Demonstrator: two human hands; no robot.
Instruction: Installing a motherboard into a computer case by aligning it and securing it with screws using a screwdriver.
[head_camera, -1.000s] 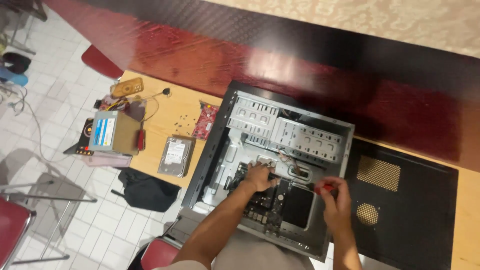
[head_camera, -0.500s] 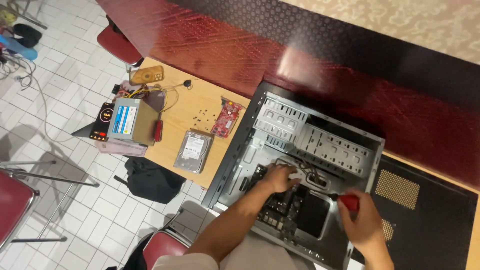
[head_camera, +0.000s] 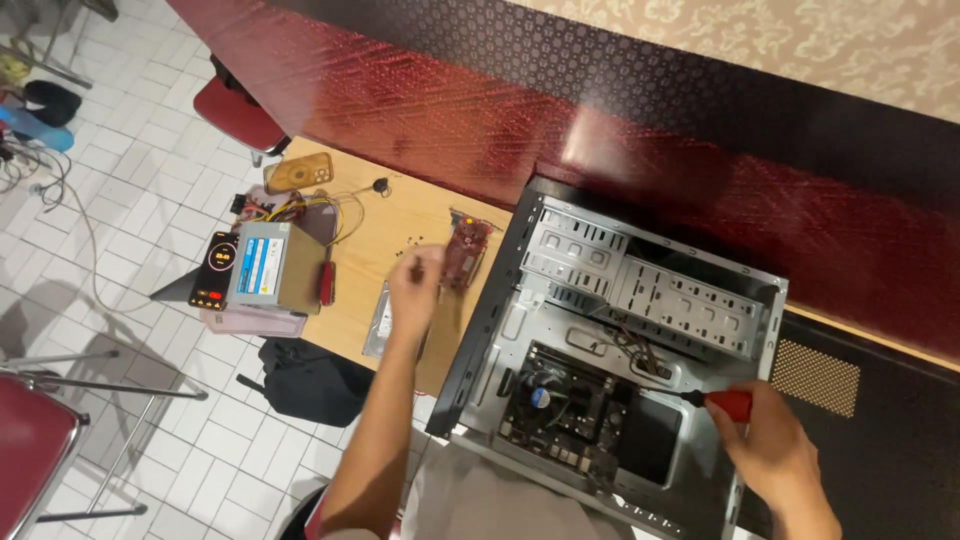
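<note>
Seen from above, a wooden counter (head_camera: 395, 225) carries an opened computer case (head_camera: 610, 350), the landmark for everything else here. Farthest left of the case sits a boxy grey power supply (head_camera: 262, 265) with a tangle of coloured wires (head_camera: 300, 208) behind it, a dark handheld gadget with a lit face (head_camera: 214, 270) against its outer side and a small red tool (head_camera: 326, 283) on its near side. Beyond these, still left of the case, lies a phone in an amber cover (head_camera: 297, 173). Closer in, the person's left hand (head_camera: 415, 280) hovers over the counter just left of the case, fingers loosely curled; motion blur hides whether the grip has hold of anything, possibly something small. Under that hand lies a silver hard drive (head_camera: 380, 322), and a red circuit card (head_camera: 467, 250) rests between the hand and the case wall. Inside the case (its side panel off) the green motherboard (head_camera: 565, 410) fills the near-left part, the drive cages the far part. At the case's right edge, the right hand (head_camera: 770, 455) is closed firmly round the red handle of a screwdriver (head_camera: 715, 402), whose dark shaft points left into the case, above the motherboard. A black perforated panel (head_camera: 870, 440) lies right of the case.
</note>
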